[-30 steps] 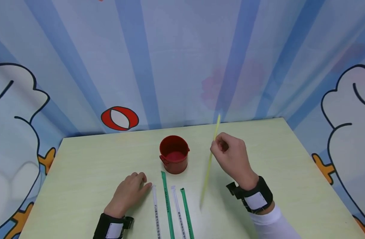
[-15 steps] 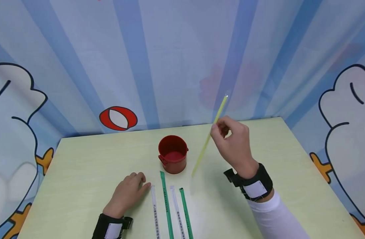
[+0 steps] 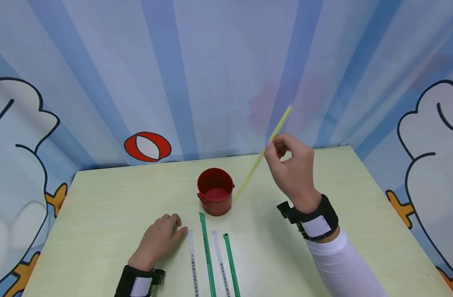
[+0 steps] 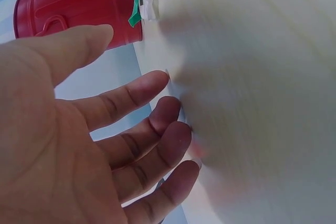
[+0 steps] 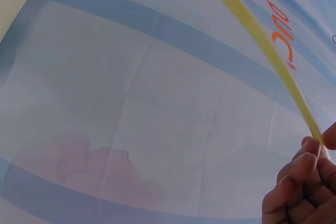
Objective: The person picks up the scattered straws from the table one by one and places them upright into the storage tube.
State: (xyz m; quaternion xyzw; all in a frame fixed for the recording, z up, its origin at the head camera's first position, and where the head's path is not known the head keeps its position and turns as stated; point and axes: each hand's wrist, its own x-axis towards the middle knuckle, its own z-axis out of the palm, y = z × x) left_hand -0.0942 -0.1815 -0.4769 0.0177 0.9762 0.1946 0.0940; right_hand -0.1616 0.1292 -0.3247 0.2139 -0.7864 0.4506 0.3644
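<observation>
My right hand (image 3: 291, 175) pinches a yellow drinking straw (image 3: 251, 171) in a clear wrapper between thumb and fingertips, above the table. The straw slants, its lower end beside a small red bucket (image 3: 217, 207). In the right wrist view the pinch on the yellow straw (image 5: 273, 56) shows at the lower right. My left hand (image 3: 156, 242) rests on the table with relaxed fingers, its thumb by the top of a white paper-wrapped straw (image 3: 193, 264). Its palm holds nothing in the left wrist view. Right of that straw lie a green-wrapped one (image 3: 207, 253), another white and another green.
The pale wooden table (image 3: 130, 198) ends at a blue striped cloth backdrop (image 3: 226, 82) printed with cartoon figures and a red-and-white ball. Both wrists wear black straps (image 3: 317, 222). The bucket stands between the hands, just beyond the wrapped straws.
My right hand has risen and moved away toward the back, tilting the yellow straw so its lower end swung left and up to the bucket. The left hand stays put.
</observation>
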